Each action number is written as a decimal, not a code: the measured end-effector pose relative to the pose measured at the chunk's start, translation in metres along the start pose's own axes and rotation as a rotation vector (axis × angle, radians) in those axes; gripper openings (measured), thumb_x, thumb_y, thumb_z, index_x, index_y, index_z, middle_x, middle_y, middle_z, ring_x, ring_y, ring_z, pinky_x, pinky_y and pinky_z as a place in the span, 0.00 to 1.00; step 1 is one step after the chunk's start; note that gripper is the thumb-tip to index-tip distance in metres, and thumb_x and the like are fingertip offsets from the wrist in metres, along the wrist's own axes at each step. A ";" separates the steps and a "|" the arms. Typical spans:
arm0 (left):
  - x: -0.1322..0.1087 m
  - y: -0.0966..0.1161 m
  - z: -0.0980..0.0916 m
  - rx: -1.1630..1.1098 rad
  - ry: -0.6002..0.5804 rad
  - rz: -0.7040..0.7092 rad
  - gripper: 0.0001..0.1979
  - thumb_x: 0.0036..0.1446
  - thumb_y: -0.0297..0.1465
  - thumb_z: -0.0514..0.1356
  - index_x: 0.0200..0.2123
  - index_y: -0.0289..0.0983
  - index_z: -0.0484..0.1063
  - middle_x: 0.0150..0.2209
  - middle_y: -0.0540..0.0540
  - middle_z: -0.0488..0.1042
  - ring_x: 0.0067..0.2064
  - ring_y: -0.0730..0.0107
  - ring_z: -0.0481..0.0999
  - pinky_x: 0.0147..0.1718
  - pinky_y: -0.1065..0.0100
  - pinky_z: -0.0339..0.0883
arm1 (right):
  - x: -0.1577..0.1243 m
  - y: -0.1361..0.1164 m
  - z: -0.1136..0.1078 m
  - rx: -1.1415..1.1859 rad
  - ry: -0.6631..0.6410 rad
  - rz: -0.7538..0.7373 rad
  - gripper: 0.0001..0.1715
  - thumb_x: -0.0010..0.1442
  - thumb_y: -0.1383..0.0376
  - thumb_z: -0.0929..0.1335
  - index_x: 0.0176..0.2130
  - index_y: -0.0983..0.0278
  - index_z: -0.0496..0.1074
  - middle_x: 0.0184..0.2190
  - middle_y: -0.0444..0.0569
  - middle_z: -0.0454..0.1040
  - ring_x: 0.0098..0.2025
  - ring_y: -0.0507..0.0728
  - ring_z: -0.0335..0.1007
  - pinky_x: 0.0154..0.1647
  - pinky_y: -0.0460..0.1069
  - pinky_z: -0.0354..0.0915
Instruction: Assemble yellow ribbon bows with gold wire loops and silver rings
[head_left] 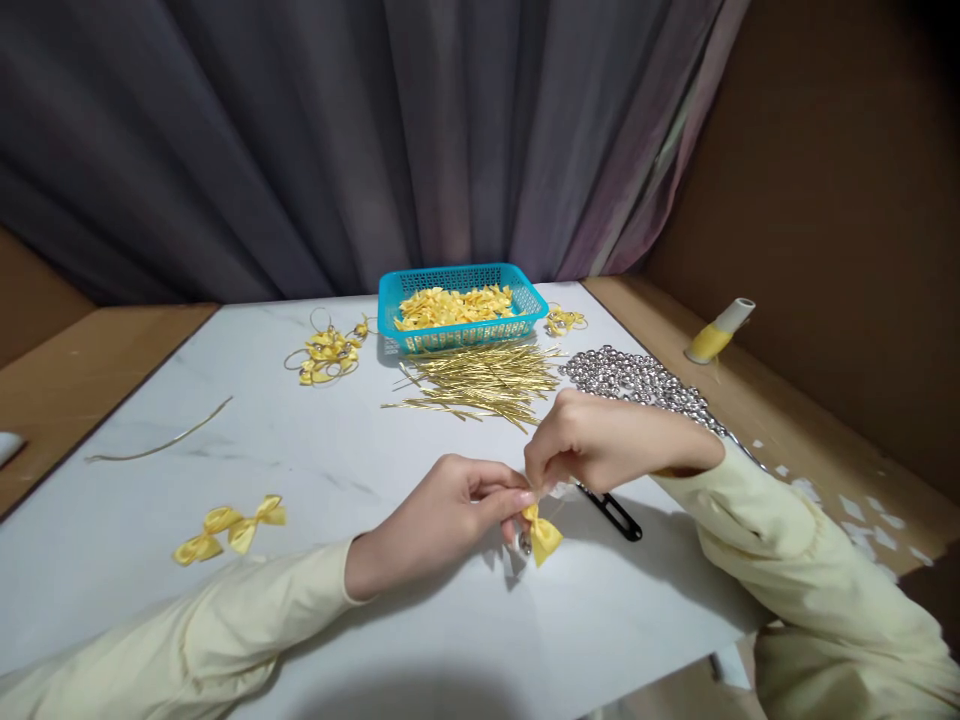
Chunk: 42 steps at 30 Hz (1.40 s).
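My left hand (466, 505) is closed in a pinch on a yellow ribbon bow (543, 538), which hangs below the thumb and fingertips. Beside the bow, under the same fingers, a small silver bell or bead (524, 542) shows, together with a clear, shiny scrap. My right hand (585, 440) is bent down from above, its fingers pinched together right against the left fingertips. Whatever sits between those right fingers is too small to see. Just under the right hand lies a black slotted handle (621, 516), its other end covered by the hand.
A blue basket (390, 325) of yellow bows stands at the back. In front lie gold twist ties (480, 382); silver bells or beads (637, 378) spread to the right. Finished-looking bow loops (328, 352), loose bows (240, 530) and one bent gold tie (169, 445) are leftward. A yellow thread spool (711, 340) stands right.
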<state>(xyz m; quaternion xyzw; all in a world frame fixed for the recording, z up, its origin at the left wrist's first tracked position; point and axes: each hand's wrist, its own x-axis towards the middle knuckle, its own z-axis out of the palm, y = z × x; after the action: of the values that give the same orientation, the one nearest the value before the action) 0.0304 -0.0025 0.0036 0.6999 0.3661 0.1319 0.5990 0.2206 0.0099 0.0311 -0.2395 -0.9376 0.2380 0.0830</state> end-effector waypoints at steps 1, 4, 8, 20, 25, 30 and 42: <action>0.000 0.001 -0.001 -0.027 -0.001 -0.011 0.10 0.54 0.30 0.55 0.23 0.33 0.71 0.20 0.52 0.70 0.23 0.78 0.65 0.25 0.76 0.57 | 0.000 0.001 0.001 0.007 0.022 0.007 0.16 0.45 0.81 0.61 0.27 0.67 0.73 0.20 0.43 0.72 0.22 0.47 0.61 0.23 0.42 0.52; 0.001 0.004 -0.005 -0.107 -0.002 -0.026 0.11 0.54 0.33 0.56 0.26 0.33 0.71 0.21 0.51 0.71 0.24 0.77 0.65 0.26 0.75 0.57 | -0.002 0.003 -0.001 0.017 0.107 0.026 0.16 0.46 0.80 0.60 0.27 0.67 0.73 0.20 0.43 0.72 0.21 0.46 0.61 0.24 0.42 0.54; 0.000 0.007 -0.008 -0.185 -0.001 -0.015 0.10 0.51 0.35 0.59 0.31 0.33 0.72 0.25 0.49 0.72 0.25 0.77 0.66 0.25 0.75 0.56 | -0.008 0.003 -0.006 0.027 0.208 0.051 0.15 0.47 0.79 0.60 0.26 0.68 0.73 0.19 0.44 0.72 0.21 0.46 0.62 0.24 0.41 0.55; -0.004 0.008 -0.005 -0.208 0.041 -0.014 0.09 0.54 0.33 0.58 0.31 0.33 0.73 0.26 0.49 0.72 0.27 0.77 0.69 0.27 0.75 0.59 | -0.013 0.001 -0.007 0.068 0.241 0.062 0.14 0.49 0.78 0.60 0.26 0.68 0.73 0.19 0.44 0.72 0.20 0.46 0.63 0.23 0.41 0.56; -0.005 0.007 -0.003 -0.146 0.052 0.044 0.08 0.54 0.33 0.57 0.32 0.34 0.74 0.26 0.50 0.72 0.29 0.76 0.69 0.29 0.75 0.61 | -0.013 -0.002 -0.005 0.078 0.236 0.059 0.15 0.49 0.79 0.60 0.26 0.68 0.73 0.19 0.44 0.73 0.20 0.46 0.63 0.24 0.41 0.57; -0.007 0.002 -0.002 -0.052 0.085 0.111 0.09 0.54 0.34 0.57 0.32 0.35 0.74 0.26 0.49 0.73 0.30 0.74 0.70 0.31 0.74 0.62 | -0.012 -0.001 -0.002 0.126 0.233 0.044 0.14 0.48 0.79 0.61 0.26 0.68 0.73 0.20 0.44 0.73 0.21 0.46 0.64 0.24 0.41 0.57; -0.010 0.001 -0.001 0.077 0.144 0.209 0.10 0.55 0.34 0.57 0.31 0.35 0.74 0.25 0.49 0.74 0.29 0.73 0.71 0.30 0.73 0.63 | -0.012 -0.005 0.004 0.144 0.271 0.033 0.14 0.49 0.79 0.61 0.26 0.67 0.72 0.19 0.44 0.72 0.21 0.47 0.64 0.23 0.41 0.57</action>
<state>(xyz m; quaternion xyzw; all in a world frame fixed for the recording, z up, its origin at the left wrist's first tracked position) 0.0229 -0.0084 0.0080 0.7456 0.3379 0.2295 0.5266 0.2281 -0.0009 0.0296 -0.2782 -0.8942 0.2716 0.2218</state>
